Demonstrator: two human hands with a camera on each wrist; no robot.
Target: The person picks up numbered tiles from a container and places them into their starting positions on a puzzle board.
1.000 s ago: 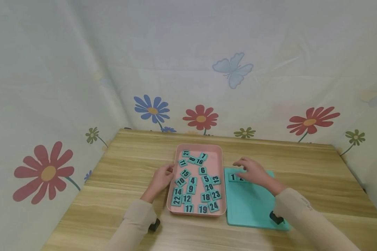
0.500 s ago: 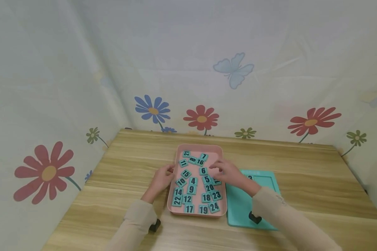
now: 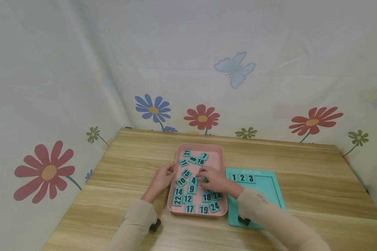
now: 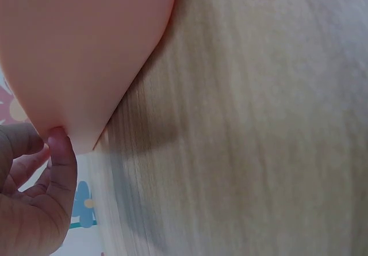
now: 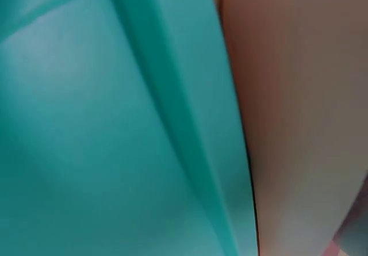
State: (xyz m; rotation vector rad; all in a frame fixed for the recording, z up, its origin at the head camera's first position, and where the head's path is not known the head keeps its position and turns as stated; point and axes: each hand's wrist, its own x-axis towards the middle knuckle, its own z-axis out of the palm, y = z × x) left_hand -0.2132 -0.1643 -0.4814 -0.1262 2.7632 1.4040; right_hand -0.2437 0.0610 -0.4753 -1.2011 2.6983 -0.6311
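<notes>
My left hand [image 3: 162,178] holds the left wall of a pink tray [image 3: 220,153], its thumb and fingers pinching the rim, as the left wrist view shows at the tray wall [image 4: 86,54]. Over the tray's right half hangs my right hand [image 3: 216,179], fingers loosely bent, the tips beside the number 4 tile [image 3: 193,181]. Whether they touch it cannot be made out. Beneath this hand some tiles are covered. The number 9 tile [image 3: 191,189] lies just below the 4. On the teal board [image 3: 257,198], tiles 1, 2 and 3 [image 3: 250,178] form a row at the top left.
Several other teal number tiles lie scattered in the tray, among them 15 [image 3: 186,173] and 17 [image 3: 189,208]. The board stands close against the tray's right side on a wooden table [image 3: 138,157]. A flowered curtain [image 3: 176,69] hangs behind.
My right hand has moved left from the board to over the tray, uncovering tiles 1, 2 and 3. The left hand stays at the tray's rim.
</notes>
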